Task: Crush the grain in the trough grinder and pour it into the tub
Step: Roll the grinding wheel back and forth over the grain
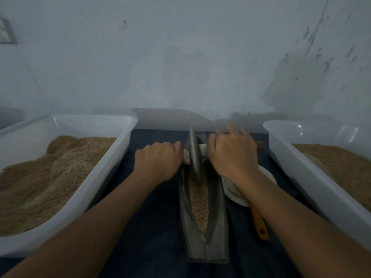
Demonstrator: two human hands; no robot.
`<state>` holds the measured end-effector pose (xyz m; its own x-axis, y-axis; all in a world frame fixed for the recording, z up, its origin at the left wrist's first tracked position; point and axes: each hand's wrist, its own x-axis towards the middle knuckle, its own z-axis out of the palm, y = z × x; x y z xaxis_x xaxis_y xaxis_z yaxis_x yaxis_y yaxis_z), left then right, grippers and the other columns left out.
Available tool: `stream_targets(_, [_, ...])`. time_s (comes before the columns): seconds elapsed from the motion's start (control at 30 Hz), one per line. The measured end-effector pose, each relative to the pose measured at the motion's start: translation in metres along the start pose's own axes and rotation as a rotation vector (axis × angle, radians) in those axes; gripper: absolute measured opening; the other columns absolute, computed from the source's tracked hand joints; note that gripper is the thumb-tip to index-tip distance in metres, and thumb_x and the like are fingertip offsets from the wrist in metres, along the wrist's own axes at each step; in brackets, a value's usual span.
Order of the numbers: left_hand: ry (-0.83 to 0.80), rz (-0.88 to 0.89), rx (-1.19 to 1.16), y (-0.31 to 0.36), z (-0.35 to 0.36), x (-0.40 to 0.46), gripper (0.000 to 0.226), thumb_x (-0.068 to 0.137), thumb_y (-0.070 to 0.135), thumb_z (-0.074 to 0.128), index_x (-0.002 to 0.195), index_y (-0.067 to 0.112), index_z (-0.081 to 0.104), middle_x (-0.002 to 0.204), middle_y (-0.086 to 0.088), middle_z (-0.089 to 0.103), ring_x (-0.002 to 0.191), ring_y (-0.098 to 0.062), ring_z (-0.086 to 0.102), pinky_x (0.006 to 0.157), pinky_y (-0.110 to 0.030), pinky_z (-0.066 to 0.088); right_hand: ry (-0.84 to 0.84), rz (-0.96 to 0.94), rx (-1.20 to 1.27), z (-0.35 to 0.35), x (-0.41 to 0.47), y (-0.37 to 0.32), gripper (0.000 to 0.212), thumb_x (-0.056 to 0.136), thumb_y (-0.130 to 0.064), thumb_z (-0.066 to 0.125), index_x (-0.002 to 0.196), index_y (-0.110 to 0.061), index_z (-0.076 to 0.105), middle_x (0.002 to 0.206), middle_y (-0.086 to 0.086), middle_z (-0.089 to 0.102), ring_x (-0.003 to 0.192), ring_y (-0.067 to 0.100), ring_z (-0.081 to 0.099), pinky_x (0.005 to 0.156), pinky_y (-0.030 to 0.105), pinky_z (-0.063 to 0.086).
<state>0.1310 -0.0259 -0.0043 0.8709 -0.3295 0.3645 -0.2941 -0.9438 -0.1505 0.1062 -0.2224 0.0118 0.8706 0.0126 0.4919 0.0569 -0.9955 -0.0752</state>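
My 2 hands sit either side of the grinding wheel [193,152], which stands on edge in the far end of the trough grinder [202,213]. My left hand [158,159] is curled tight round the axle handle on that side. My right hand [230,155] rests over the other handle, but its fingers [233,130] look half lifted and loosely spread, so I cannot tell how firmly it grips. The trough's long axis runs straight toward me, and the grain [198,205] lies in its groove on my side of the wheel. I judge the next stroke is a roll back toward my body, both hands equally near. The tub on the left [112,157] and the tub on the right [289,157] flank the trough on the dark surface [156,227].
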Motion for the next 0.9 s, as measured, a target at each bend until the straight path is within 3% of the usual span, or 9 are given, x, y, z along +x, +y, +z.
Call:
stream_targets(0.13, [0.237,0.023,-0.064,0.017,-0.020,-0.059,0.045,0.107,0.039,0.020,0.110,0.028,0.063,0.075,0.008,0.065,0.052,-0.014,0.052,0.051,-0.028,0.032,0.097,-0.069,0.088,-0.012,-0.068,0.007,0.060,0.108,-0.037,0.018,0.137,-0.013,0.064,0.142,0.003,0.063,0.144,0.022,0.047,0.120,0.046,0.035])
stream_targets(0.23, [0.288,-0.010,-0.171,0.017,-0.031,-0.093,0.057,0.107,0.045,0.022,0.138,0.025,0.065,0.099,0.011,0.077,0.066,-0.012,0.067,0.056,-0.028,0.038,0.183,-0.148,0.125,-0.020,-0.098,0.010,0.054,0.110,-0.039,0.023,0.142,-0.017,0.060,0.145,-0.002,0.060,0.144,0.016,0.046,0.120,0.046,0.037])
stream_targets(0.3, [0.237,-0.002,-0.207,0.013,-0.034,-0.097,0.060,0.107,0.048,0.018,0.140,0.027,0.063,0.112,0.012,0.076,0.074,-0.011,0.070,0.058,-0.028,0.041,0.202,-0.168,0.129,-0.020,-0.100,0.010,0.054,0.110,-0.040,0.023,0.143,-0.017,0.060,0.145,-0.003,0.059,0.143,0.015,0.046,0.120,0.045,0.036])
stream_targets(0.4, [0.160,0.085,-0.044,0.013,-0.031,-0.072,0.062,0.103,0.041,0.011,0.130,0.026,0.065,0.099,0.007,0.075,0.068,-0.017,0.067,0.048,-0.027,0.035,0.113,-0.130,0.097,-0.011,-0.075,0.010,0.060,0.107,-0.039,0.018,0.140,-0.015,0.062,0.143,0.001,0.062,0.143,0.019,0.048,0.122,0.045,0.031])
stream_targets(0.47, [0.095,0.060,0.086,0.014,-0.020,-0.039,0.059,0.102,0.036,0.007,0.125,0.029,0.061,0.099,0.006,0.071,0.074,-0.021,0.066,0.052,-0.028,0.031,0.008,-0.068,0.075,0.000,-0.047,0.013,0.062,0.108,-0.036,0.014,0.134,-0.016,0.066,0.141,0.002,0.064,0.144,0.020,0.045,0.124,0.043,0.026])
stream_targets(0.57, [0.034,-0.204,-0.119,0.011,-0.002,0.018,0.044,0.103,0.034,0.027,0.113,0.032,0.069,0.112,0.001,0.073,0.093,-0.028,0.067,0.067,-0.033,0.034,-0.027,0.063,0.088,0.017,-0.003,0.014,0.060,0.109,-0.029,0.019,0.097,-0.014,0.076,0.123,0.006,0.073,0.144,0.023,0.045,0.124,0.044,0.023])
stream_targets(0.7, [0.046,-0.248,-0.152,0.011,0.000,0.040,0.032,0.101,0.030,0.036,0.096,0.024,0.068,0.106,-0.002,0.071,0.085,-0.029,0.062,0.066,-0.034,0.031,-0.031,0.136,0.124,0.014,0.011,0.007,0.057,0.108,-0.026,0.020,0.071,-0.016,0.063,0.101,0.008,0.075,0.133,0.029,0.053,0.119,0.044,0.028])
stream_targets(0.83, [0.166,0.039,0.098,0.012,-0.012,-0.019,0.019,0.102,0.030,0.033,0.092,0.024,0.048,0.080,0.004,0.058,0.061,-0.020,0.044,0.052,-0.031,0.026,-0.027,0.003,0.105,-0.003,-0.038,0.009,0.055,0.110,-0.029,0.020,0.121,-0.013,0.071,0.135,0.006,0.067,0.145,0.024,0.043,0.123,0.045,0.026])
stream_targets(0.9, [0.226,0.153,0.068,0.011,-0.021,-0.057,0.027,0.101,0.032,0.032,0.100,0.022,0.057,0.075,0.004,0.061,0.051,-0.016,0.041,0.047,-0.028,0.024,0.044,-0.075,0.107,-0.016,-0.071,0.008,0.056,0.110,-0.032,0.020,0.140,-0.012,0.061,0.143,0.005,0.062,0.144,0.023,0.045,0.123,0.045,0.028])
